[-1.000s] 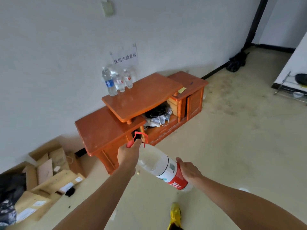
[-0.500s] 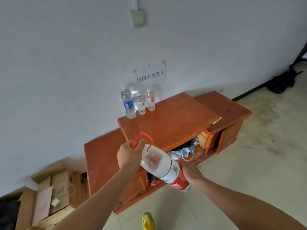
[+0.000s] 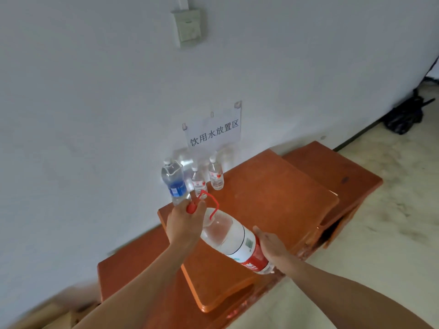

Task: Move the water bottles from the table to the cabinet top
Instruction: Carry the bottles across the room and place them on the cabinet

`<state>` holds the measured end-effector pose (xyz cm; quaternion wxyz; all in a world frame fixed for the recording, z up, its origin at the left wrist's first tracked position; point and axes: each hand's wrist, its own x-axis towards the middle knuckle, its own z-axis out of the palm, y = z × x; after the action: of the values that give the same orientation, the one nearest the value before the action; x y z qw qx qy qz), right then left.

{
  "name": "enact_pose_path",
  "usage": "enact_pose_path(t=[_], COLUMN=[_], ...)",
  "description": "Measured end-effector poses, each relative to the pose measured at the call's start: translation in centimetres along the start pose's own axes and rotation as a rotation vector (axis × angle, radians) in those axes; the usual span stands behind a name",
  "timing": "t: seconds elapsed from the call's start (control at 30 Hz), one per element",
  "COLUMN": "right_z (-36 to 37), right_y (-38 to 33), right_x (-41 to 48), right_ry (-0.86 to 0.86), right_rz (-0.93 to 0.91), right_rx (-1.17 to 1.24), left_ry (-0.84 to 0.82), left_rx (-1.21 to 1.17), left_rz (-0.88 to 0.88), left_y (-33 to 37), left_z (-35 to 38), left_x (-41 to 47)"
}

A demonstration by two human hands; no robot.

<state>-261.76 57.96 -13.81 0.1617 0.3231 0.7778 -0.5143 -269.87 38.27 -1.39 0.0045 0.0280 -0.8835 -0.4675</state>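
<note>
Over the cabinet (image 3: 273, 198) top a big bottle (image 3: 235, 241) hangs tilted, neck toward the wall. The left hand (image 3: 184, 224) is closed around its red cap, and the right hand (image 3: 273, 243) cups its base with fingers curled on it. Three smaller bottles (image 3: 197, 180) stand at the cabinet's back edge, under a paper sign (image 3: 213, 132)

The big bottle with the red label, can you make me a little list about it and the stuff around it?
big bottle: tilted, carried over the cabinet top
left hand: grips its red cap end
right hand: supports its bottom end
already on the cabinet top: blue-label bottle and two small bottles, upright by the wall
sign: taped to the wall above them
</note>
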Motion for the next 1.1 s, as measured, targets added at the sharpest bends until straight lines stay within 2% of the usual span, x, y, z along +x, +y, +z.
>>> enact_pose_path(t=[0.27,0.57,0.9,1.1], right_z=[3.1,9.1,12.9,12.4], right_y=[-5.8,-13.1,-15.1,-15.0], right_x=[13.1,22.8,26.7,27.1], right_ry=[-0.240,-0.524,-0.606,-0.602], right_rz=[0.067,0.308,0.241,0.203], right_rx=[0.047,0.111,0.270,0.195], left_ry=[0.121,0.163,0.154,0.155], left_rx=[0.046,0.310,0.459,0.479], left_rz=[-0.113,-0.083,0.005,-0.012], left_y=[-1.2,-3.3,-6.8,-7.0], left_z=[2.3,5.6,7.1,7.7], left_x=[8.5,17.2,21.3,21.9])
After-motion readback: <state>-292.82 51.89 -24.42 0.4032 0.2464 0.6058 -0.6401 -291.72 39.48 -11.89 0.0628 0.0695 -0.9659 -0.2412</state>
